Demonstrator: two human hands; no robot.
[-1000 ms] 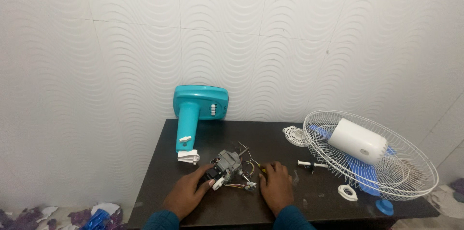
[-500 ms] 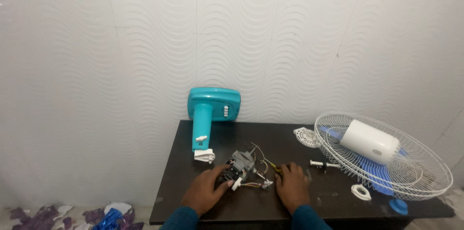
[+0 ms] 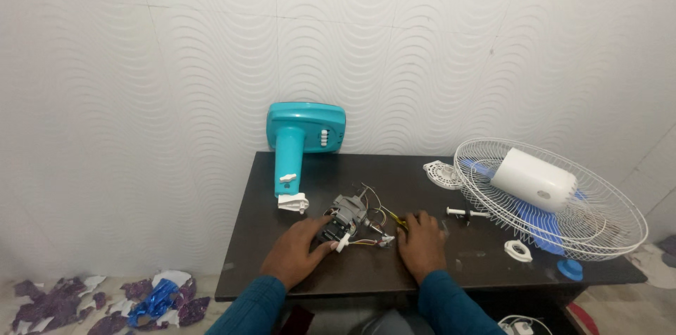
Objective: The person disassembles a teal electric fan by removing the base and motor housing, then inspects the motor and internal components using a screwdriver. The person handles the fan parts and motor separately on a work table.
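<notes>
A grey fan motor [image 3: 347, 214] with loose coloured wires [image 3: 372, 236] lies near the front of a dark table [image 3: 394, 271]. My left hand [image 3: 297, 252] grips the motor's near side, fingers wrapped around it. My right hand [image 3: 421, 242] rests on the tabletop just right of the wires, fingertips touching a thin yellow-handled tool [image 3: 396, 220]. Whether it grips the tool is unclear.
A teal fan base [image 3: 301, 143] lies on its side at the table's back left. A white wire guard [image 3: 556, 201] holds a white motor cover [image 3: 533, 180] and blue blades at right. Small white parts, a screwdriver [image 3: 465, 214] and a blue cap [image 3: 570, 269] are scattered nearby.
The camera has shifted, so the table sits differently in view. Both hands stay at the motor and wires with little movement.
</notes>
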